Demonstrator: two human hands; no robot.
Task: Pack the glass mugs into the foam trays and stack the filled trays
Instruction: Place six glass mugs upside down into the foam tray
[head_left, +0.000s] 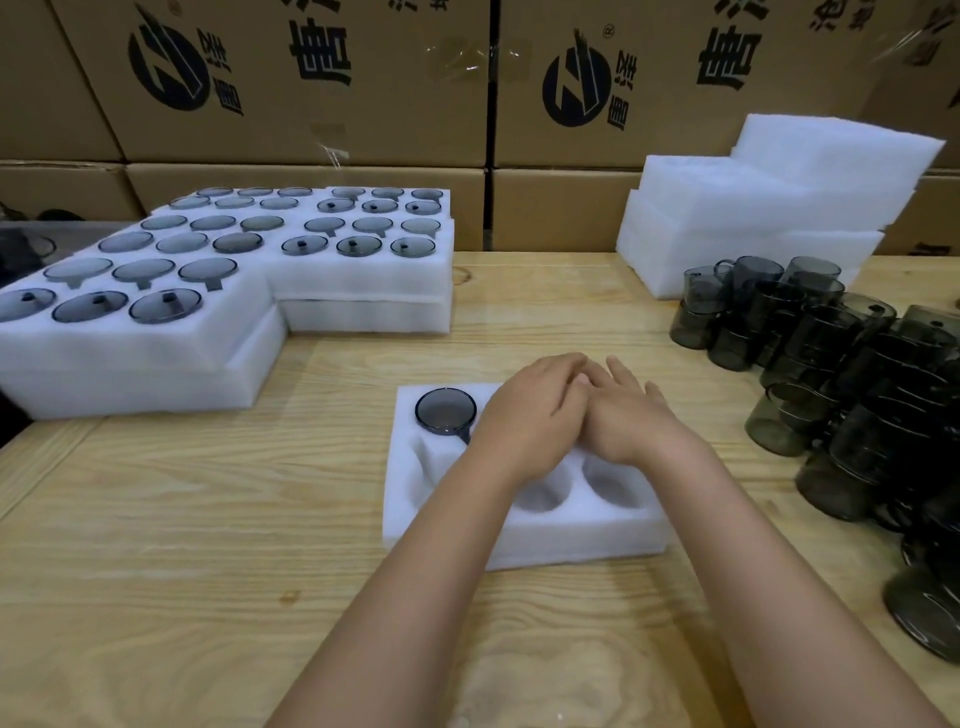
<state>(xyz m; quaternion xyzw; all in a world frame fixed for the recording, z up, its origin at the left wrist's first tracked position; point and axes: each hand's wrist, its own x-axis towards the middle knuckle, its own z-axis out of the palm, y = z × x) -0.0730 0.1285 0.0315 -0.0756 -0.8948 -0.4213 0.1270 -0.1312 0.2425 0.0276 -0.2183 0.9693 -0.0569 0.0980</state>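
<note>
A white foam tray (571, 535) lies on the wooden table in front of me. One smoky grey glass mug (445, 410) sits in its far left pocket, handle pointing near-right. The near pockets show bare foam. My left hand (530, 415) rests flat over the far middle pocket, fingers fairly straight. My right hand (634, 415) lies beside it over the far right pocket, and its fingertips touch those of the left. Whatever is beneath both palms is hidden. Loose grey mugs (852, 374) are piled at the right of the table.
Filled foam trays (156, 338) are stacked two high at the left and back left. A stack of foam trays without mugs (753, 208) stands at the back right. Printed cardboard boxes (311, 78) wall off the back. Bare table (208, 519) lies near left.
</note>
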